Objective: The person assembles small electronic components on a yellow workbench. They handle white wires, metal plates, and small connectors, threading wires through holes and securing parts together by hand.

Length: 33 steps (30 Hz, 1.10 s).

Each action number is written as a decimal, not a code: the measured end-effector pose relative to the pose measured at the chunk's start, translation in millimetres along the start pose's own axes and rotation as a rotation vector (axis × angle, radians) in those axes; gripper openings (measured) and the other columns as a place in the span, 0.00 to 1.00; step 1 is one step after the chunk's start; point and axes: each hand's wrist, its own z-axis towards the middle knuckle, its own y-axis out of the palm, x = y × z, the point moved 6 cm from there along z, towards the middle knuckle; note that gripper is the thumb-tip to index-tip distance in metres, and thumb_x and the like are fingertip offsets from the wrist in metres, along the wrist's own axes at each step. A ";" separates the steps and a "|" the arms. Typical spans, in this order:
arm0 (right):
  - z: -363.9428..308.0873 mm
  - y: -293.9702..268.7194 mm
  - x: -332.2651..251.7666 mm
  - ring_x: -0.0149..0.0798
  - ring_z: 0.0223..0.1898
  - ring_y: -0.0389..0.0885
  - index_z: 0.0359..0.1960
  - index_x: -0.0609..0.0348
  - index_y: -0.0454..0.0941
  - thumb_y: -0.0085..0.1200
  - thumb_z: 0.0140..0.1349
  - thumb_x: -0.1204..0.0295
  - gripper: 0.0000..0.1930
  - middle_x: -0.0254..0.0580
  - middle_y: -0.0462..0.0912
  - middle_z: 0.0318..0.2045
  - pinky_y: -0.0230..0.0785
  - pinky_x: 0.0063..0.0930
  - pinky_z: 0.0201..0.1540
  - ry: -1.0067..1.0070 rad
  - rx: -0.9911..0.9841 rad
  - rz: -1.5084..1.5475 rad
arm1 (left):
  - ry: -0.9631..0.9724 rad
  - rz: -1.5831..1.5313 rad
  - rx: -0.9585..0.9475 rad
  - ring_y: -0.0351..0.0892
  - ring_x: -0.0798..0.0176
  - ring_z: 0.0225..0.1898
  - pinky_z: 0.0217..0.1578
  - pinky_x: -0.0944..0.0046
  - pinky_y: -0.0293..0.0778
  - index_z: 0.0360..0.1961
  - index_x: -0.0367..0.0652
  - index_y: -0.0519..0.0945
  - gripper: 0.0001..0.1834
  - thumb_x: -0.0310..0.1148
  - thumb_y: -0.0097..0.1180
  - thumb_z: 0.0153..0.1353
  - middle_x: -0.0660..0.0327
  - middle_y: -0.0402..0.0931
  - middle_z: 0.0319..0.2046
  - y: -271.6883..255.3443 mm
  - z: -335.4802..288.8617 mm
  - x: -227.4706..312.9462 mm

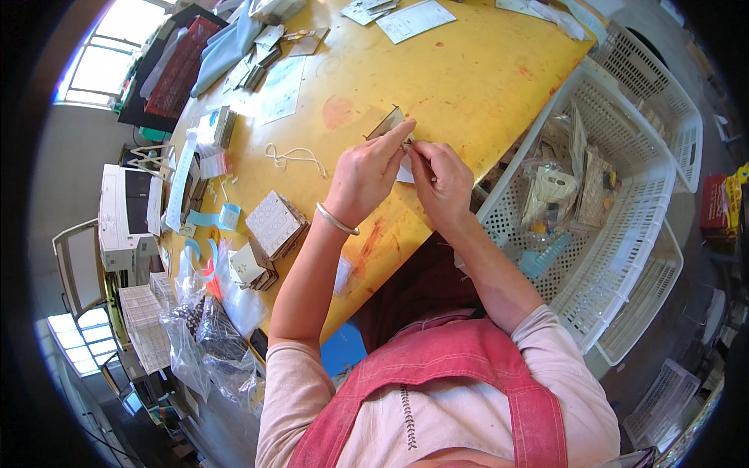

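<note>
Over the yellow table [476, 93], both my hands meet at a small flat board [385, 125] with thin dark bits at its corners. My left hand [363, 178], a bangle at its wrist, holds the board with its fingers laid along it; the hand covers much of it. The fingertips of my right hand [442, 181] pinch at the board's near edge, on something too small to make out. Just below the fingers shows a white piece [405, 170], partly hidden. Left of my hands lies a loop of pale cord [290, 158].
Stacked patterned boards [273, 224] and a smaller stack [248, 265] sit by my left forearm. A roll of blue tape [228, 216] is farther left. White plastic crates [651, 210] holding bagged pieces stand against the table's right edge. Flat sheets [415, 21] lie at the far side.
</note>
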 end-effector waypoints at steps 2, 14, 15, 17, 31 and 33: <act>-0.6 0.4 0.0 0.48 0.35 0.89 0.47 0.62 0.85 0.66 0.67 0.79 0.08 0.48 0.89 0.38 0.81 0.37 0.35 0.004 -0.002 -0.006 | 0.001 0.002 0.002 0.91 0.49 0.43 0.46 0.57 0.84 0.65 0.39 0.82 0.24 0.21 0.62 0.68 0.44 0.88 0.44 -0.1 -0.3 0.2; -7.2 2.4 3.6 0.45 0.32 0.89 0.51 0.63 0.83 0.66 0.69 0.75 0.11 0.48 0.89 0.38 0.80 0.35 0.34 0.067 -0.013 0.023 | -0.022 -0.120 0.116 0.90 0.47 0.45 0.45 0.54 0.84 0.64 0.40 0.79 0.21 0.24 0.61 0.71 0.47 0.88 0.44 -0.6 -8.5 -11.8; -7.5 2.6 4.3 0.45 0.32 0.88 0.52 0.62 0.83 0.66 0.70 0.75 0.12 0.48 0.89 0.37 0.80 0.35 0.34 0.065 -0.008 0.029 | -0.029 -0.150 0.158 0.90 0.48 0.44 0.45 0.55 0.84 0.63 0.39 0.80 0.20 0.23 0.62 0.71 0.48 0.88 0.44 -0.3 -11.0 -14.9; -9.0 1.3 4.4 0.45 0.31 0.89 0.54 0.61 0.82 0.66 0.70 0.75 0.14 0.48 0.89 0.36 0.80 0.37 0.34 0.064 -0.004 0.023 | -0.095 -0.202 0.215 0.89 0.51 0.42 0.44 0.57 0.83 0.58 0.39 0.82 0.16 0.23 0.63 0.71 0.50 0.88 0.42 -2.7 -15.6 -17.8; -32.3 -7.3 -17.7 0.43 0.32 0.91 0.61 0.59 0.80 0.68 0.68 0.78 0.20 0.49 0.90 0.35 0.81 0.33 0.34 0.026 -0.194 0.084 | -0.232 -0.273 0.222 0.73 0.66 0.30 0.32 0.65 0.71 0.36 0.37 0.82 0.04 0.23 0.67 0.67 0.61 0.75 0.29 -5.1 -48.6 16.3; -33.8 -8.5 -17.9 0.47 0.33 0.90 0.56 0.57 0.83 0.68 0.66 0.77 0.17 0.50 0.88 0.34 0.79 0.35 0.33 0.114 -0.175 0.166 | -0.262 -0.345 0.245 0.72 0.67 0.30 0.32 0.66 0.71 0.37 0.37 0.82 0.04 0.22 0.67 0.68 0.63 0.74 0.29 -1.1 -53.8 8.6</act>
